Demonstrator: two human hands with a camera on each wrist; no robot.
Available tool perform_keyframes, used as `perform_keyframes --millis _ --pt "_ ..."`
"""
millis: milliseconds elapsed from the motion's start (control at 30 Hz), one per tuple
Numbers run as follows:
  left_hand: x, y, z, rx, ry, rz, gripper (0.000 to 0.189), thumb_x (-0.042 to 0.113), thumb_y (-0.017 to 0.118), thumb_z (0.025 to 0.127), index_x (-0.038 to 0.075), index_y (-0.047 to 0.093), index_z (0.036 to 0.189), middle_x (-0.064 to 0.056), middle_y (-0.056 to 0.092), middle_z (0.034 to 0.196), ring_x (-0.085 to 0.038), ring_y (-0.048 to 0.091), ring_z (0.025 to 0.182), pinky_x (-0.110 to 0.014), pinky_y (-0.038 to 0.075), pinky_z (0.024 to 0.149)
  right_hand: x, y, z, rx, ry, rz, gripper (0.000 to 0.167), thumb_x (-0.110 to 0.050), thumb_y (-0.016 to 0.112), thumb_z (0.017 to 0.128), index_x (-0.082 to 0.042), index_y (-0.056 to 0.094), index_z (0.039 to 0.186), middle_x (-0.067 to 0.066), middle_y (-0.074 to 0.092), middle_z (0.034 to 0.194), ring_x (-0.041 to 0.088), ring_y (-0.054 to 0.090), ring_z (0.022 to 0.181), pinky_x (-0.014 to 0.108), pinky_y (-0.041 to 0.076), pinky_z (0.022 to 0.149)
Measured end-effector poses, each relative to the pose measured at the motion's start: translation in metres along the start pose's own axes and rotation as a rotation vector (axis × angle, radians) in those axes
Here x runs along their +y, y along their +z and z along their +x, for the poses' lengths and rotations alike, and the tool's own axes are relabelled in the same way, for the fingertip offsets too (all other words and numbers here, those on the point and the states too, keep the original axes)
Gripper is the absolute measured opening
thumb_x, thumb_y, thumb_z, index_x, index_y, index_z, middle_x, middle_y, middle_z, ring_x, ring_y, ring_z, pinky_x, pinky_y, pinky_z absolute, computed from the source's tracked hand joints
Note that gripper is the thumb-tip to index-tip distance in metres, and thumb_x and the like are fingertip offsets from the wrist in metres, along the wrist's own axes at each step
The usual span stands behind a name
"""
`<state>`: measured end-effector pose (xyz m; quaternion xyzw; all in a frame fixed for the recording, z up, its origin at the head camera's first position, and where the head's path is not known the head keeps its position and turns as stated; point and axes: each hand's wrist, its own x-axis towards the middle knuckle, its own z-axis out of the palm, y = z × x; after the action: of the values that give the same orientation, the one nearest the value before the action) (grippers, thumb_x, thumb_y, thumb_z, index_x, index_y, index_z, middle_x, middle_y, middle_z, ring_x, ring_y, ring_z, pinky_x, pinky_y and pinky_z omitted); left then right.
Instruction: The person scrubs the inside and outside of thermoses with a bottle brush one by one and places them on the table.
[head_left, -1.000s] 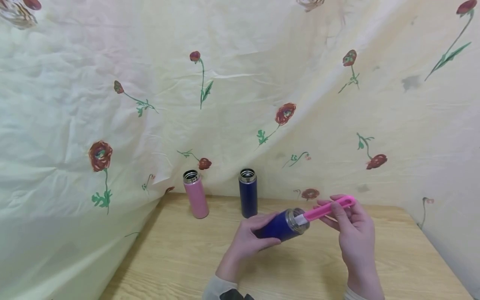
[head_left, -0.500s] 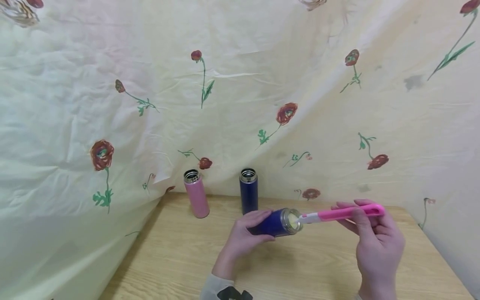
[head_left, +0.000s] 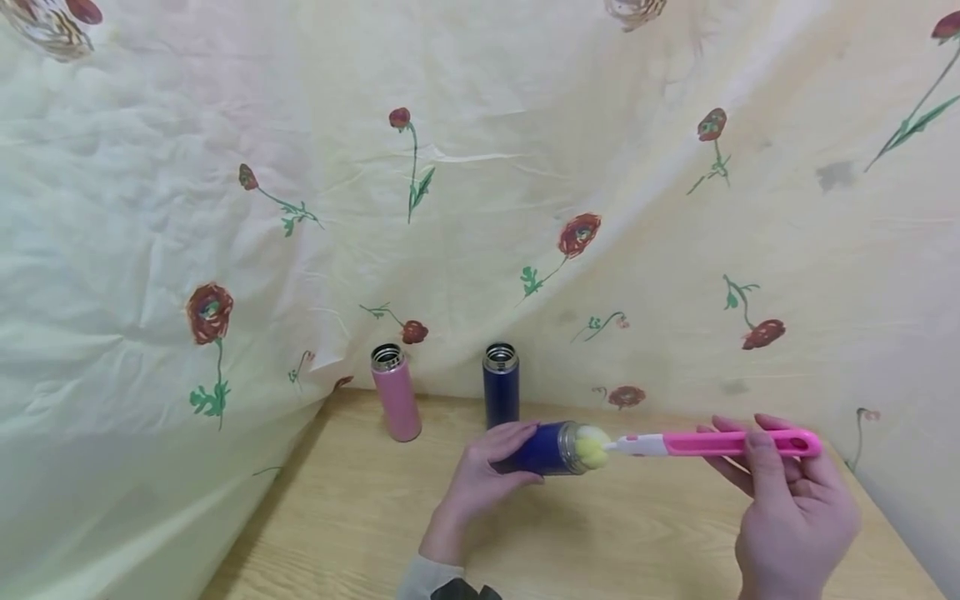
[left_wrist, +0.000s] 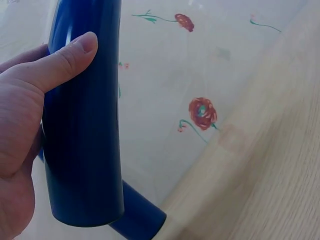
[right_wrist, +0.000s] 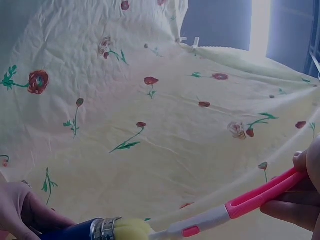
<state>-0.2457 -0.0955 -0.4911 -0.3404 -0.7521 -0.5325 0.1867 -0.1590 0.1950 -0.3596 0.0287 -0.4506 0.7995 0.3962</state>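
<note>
My left hand (head_left: 480, 471) grips a blue bottle (head_left: 543, 450) round its body, tilted nearly level with its mouth to the right. In the left wrist view the thumb lies along the blue bottle (left_wrist: 85, 135). My right hand (head_left: 795, 508) pinches the pink handle of a bottle brush (head_left: 738, 443) between thumb and fingers. Its yellow and white sponge head (head_left: 592, 447) sits at the bottle's metal mouth, partly outside it. The right wrist view shows the same sponge head (right_wrist: 131, 229) against the metal neck (right_wrist: 105, 228), the rest of it hidden inside.
A pink bottle (head_left: 396, 400) without a lid stands upright at the back left of the wooden table (head_left: 337, 517). Another lidless dark blue bottle (head_left: 501, 392) stands behind my left hand. A flowered cloth (head_left: 465, 250) hangs behind the table and along its left side.
My right hand has moved right, drawing the brush outward from the bottle until its sponge head shows at the mouth. My left hand has tilted the held bottle closer to level.
</note>
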Motion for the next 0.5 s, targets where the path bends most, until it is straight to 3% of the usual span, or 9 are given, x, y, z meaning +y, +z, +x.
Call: perform_keyframes --millis 100,167,267,367,400,500 --pt "0.002 -0.002 0.001 0.003 -0.006 -0.005 0.069 0.002 0.096 0.072 0.002 0.072 0.137 -0.007 0.068 0.144 -0.031 0.062 0.137 -0.043 0.045 0.119 0.0 0.001 -0.002 -0.058 -0.063 0.051 0.027 0.013 0.068 0.097 0.031 0.056 0.113 0.033 0.076 0.096 0.034 0.08 0.084 0.041 0.062 0.071" --pt "0.004 -0.002 0.001 0.01 -0.009 -0.032 0.07 -0.001 0.096 0.071 0.0 0.072 0.136 -0.01 0.069 0.142 -0.032 0.062 0.136 -0.042 0.046 0.119 0.001 0.001 -0.004 -0.142 -0.111 0.115 0.018 0.019 0.061 0.098 0.031 0.054 0.108 0.032 0.076 0.096 0.034 0.08 0.085 0.041 0.063 0.075" --pt "0.009 -0.001 0.001 -0.004 -0.013 -0.106 0.07 -0.003 0.095 0.071 -0.001 0.071 0.137 -0.013 0.069 0.14 -0.031 0.063 0.135 -0.04 0.046 0.118 0.001 0.001 -0.003 -0.385 -0.239 0.306 0.008 0.022 0.048 0.102 0.029 0.048 0.103 0.034 0.074 0.098 0.039 0.079 0.094 0.043 0.063 0.087" --pt "0.015 0.0 0.002 -0.031 -0.008 -0.178 0.071 -0.003 0.095 0.073 -0.001 0.07 0.139 -0.013 0.07 0.139 -0.029 0.063 0.135 -0.04 0.047 0.118 -0.001 0.004 0.001 -0.676 -0.311 0.554 0.007 0.023 0.04 0.103 0.029 0.042 0.1 0.04 0.07 0.102 0.046 0.075 0.106 0.045 0.059 0.099" --pt "0.017 -0.001 0.002 -0.039 -0.015 -0.197 0.071 -0.002 0.095 0.073 0.0 0.07 0.139 -0.012 0.071 0.138 -0.028 0.063 0.135 -0.04 0.046 0.118 -0.002 0.005 0.002 -0.759 -0.317 0.598 0.009 0.022 0.039 0.104 0.029 0.042 0.1 0.041 0.07 0.104 0.048 0.074 0.11 0.045 0.058 0.102" --pt "0.02 -0.003 0.003 -0.048 -0.049 -0.23 0.071 -0.003 0.095 0.073 0.002 0.07 0.139 -0.009 0.072 0.137 -0.026 0.063 0.135 -0.039 0.046 0.118 -0.001 0.008 0.005 -0.925 -0.309 0.568 0.012 0.022 0.039 0.103 0.029 0.048 0.103 0.039 0.071 0.114 0.045 0.072 0.117 0.041 0.055 0.108"
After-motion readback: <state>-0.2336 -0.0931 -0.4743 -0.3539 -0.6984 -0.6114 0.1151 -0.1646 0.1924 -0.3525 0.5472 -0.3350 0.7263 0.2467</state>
